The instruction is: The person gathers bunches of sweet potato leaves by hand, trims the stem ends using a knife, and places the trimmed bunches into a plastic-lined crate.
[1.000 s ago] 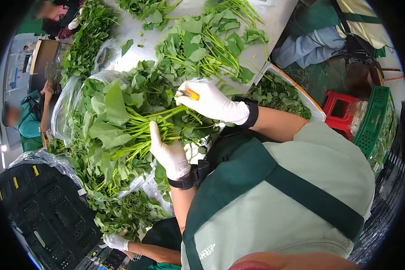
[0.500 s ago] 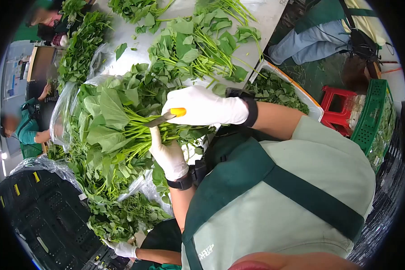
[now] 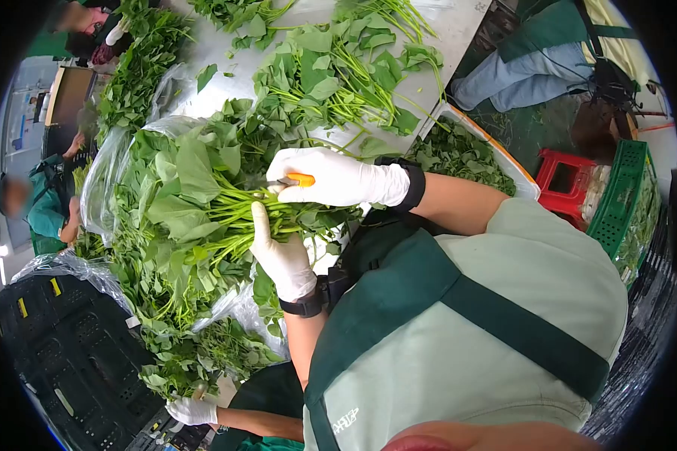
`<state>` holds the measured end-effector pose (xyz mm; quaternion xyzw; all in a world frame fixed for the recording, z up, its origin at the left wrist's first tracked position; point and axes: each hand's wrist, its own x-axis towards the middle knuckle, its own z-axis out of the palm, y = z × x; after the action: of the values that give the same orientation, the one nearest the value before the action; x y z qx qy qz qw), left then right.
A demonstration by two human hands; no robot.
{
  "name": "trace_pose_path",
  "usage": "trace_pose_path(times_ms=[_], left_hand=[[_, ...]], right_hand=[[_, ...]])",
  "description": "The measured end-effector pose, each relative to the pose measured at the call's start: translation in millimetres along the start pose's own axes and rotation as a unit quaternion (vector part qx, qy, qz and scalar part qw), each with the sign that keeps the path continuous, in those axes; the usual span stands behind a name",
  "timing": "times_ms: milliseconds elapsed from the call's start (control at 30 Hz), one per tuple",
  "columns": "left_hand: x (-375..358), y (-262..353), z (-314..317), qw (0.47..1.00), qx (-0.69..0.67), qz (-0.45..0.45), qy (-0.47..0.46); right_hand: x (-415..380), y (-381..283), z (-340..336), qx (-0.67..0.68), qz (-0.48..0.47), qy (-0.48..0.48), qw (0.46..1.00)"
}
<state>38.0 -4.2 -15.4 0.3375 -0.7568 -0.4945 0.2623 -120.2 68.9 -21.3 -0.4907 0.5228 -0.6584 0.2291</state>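
Note:
A thick bunch of leafy greens [image 3: 226,210] with heart-shaped leaves and long green stems is gripped in my left hand [image 3: 284,264], gloved in white. Its thumb points up along the stems, and the other fingers are mostly hidden beneath. My right hand [image 3: 331,177], also in a white glove, is closed around a small knife [image 3: 301,180] with an orange-yellow handle. The short blade sticks out to the left, just above the stems and a little apart from the left thumb. More loose greens [image 3: 165,293] lie under and around the bunch.
On the metal table [image 3: 459,22] ahead lie cut greens [image 3: 331,79]. A white crate [image 3: 520,169] of leaves stands beside a red stool [image 3: 564,180] and a green crate [image 3: 617,203]. Black crates [image 3: 68,346] are at lower left. Another person's gloved hand [image 3: 192,411] touches greens nearby; other people stand around.
My right hand has drawn the knife up, off the stems and away from my left thumb. The left hand keeps its hold. The other person's hand at lower left has shifted slightly left.

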Motion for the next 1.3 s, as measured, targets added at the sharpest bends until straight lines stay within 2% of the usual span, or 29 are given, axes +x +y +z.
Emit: trace_pose_path(times_ms=[67,100,133,167,200,267,300,333,400,433,500,533,600,633,733,800,867,900,933,967,1000,1033,1067,1133,1200,1267,1300], left_hand=[[2,-6,0,0.997,-0.081,-0.010,0.010],[1,-5,0,0.997,-0.082,-0.011,0.009],[-1,-3,1,1.000,0.000,0.018,0.014],[-3,0,3,0.995,0.082,0.047,0.020],[-5,7,4,0.995,0.081,0.048,0.020],[-9,21,6,0.980,0.174,0.086,0.038],[-5,13,3,0.988,0.135,0.065,0.048],[-3,9,-3,0.999,-0.010,-0.036,0.032],[-6,10,-7,0.997,0.070,0.007,0.034],[-4,6,-9,0.997,0.070,0.007,0.033],[0,-2,-10,0.999,-0.034,-0.019,0.035],[-1,-2,-9,0.999,-0.034,-0.019,0.031],[-3,2,-7,0.986,0.147,0.076,0.025],[-4,3,-8,0.986,0.148,0.077,0.024],[-5,14,-6,0.980,0.184,0.071,0.035],[-3,26,-3,0.986,0.134,0.063,0.074],[-3,26,-7,0.985,0.143,0.056,0.077],[-3,24,-9,0.985,0.146,0.051,0.077],[-4,22,-10,0.985,0.148,0.047,0.075],[-3,18,-9,0.985,0.146,0.049,0.073],[-2,13,-8,0.994,0.089,0.026,0.060],[-3,11,-8,0.998,0.034,0.003,0.045],[-3,12,-7,0.998,0.036,0.004,0.044],[-4,15,-8,0.982,0.170,0.070,0.045],[-3,12,-10,0.979,0.178,0.081,0.050],[-4,10,-12,0.982,0.164,0.077,0.050],[-5,8,-13,0.979,0.178,0.085,0.049]], right_hand=[[-2,-6,-5,0.035,0.022,-0.018,0.999],[0,-11,-11,0.045,0.084,-0.061,0.994],[1,-13,-15,0.054,0.145,-0.105,0.982],[0,-7,-17,0.067,0.147,-0.119,0.980],[0,-9,-22,0.067,0.147,-0.119,0.980],[-4,-13,-36,0.133,0.220,-0.134,0.957],[-8,-10,-44,0.174,0.259,-0.119,0.943],[-9,-12,-55,0.084,0.293,-0.135,0.943],[-16,-16,-60,-0.032,0.243,-0.123,0.962],[-18,-13,-56,-0.033,0.243,-0.121,0.962],[-23,-6,-39,-0.106,0.111,-0.096,0.983],[-24,-7,-30,-0.081,0.098,-0.073,0.989],[-21,-15,-22,-0.208,0.113,-0.110,0.965],[-25,-7,-14,-0.186,0.056,-0.047,0.980],[-32,-8,-23,-0.200,0.040,-0.014,0.979],[-38,-11,-42,-0.204,0.048,-0.053,0.976],[-48,0,-55,-0.228,0.066,-0.070,0.969],[-49,-2,-61,-0.278,0.138,-0.125,0.942],[-47,-5,-59,-0.278,0.140,-0.124,0.942],[-42,-10,-55,-0.261,0.138,-0.110,0.949],[-38,-13,-49,-0.243,0.137,-0.095,0.956],[-38,-13,-37,-0.140,0.113,-0.037,0.983],[-36,-10,-28,-0.119,0.121,-0.059,0.984],[-29,-23,-25,-0.069,0.202,-0.144,0.966],[-30,-18,-20,-0.061,0.184,-0.134,0.972],[-26,-25,-21,0.037,0.295,-0.129,0.946],[-27,-24,-20,0.037,0.294,-0.131,0.946]])
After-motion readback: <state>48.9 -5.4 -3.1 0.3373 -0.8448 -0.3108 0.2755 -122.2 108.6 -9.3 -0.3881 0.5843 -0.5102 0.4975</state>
